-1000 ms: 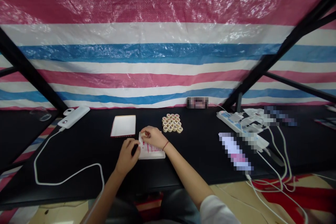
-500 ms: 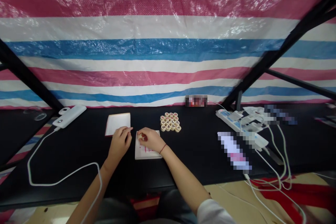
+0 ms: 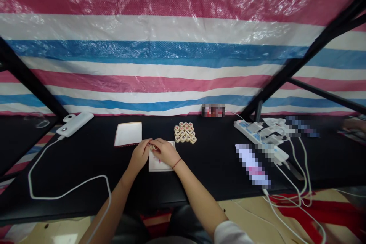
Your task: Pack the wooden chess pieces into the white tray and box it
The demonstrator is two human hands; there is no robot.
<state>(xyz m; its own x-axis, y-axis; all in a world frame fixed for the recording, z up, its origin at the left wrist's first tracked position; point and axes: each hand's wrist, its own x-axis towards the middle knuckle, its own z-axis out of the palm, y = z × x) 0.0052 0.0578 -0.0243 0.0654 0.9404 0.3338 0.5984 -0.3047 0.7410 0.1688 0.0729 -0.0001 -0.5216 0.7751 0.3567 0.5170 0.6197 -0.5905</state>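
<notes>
Status, as observed from beside the counter (image 3: 211, 164): partway, by my judgement.

Completed: the shallow box half (image 3: 128, 134) lies apart from the white tray (image 3: 156, 169), its pale inside facing up. A block of round character pieces (image 3: 185, 132) stands in close rows on the counter, beyond the tray and to its right.

In hand: the right hand (image 3: 166, 151) reaches over the tray's far left corner, fingers curled in a pinch on a few pale pieces (image 3: 153, 147). The left hand (image 3: 139, 154) meets it there, fingertips together at the corner; whether it grips anything, I cannot tell.

Outstanding: the pieces under the fingers are not yet released. Their count cannot be verified, since the hands cover them. The near part of the tray shows only its marked white floor.
</notes>
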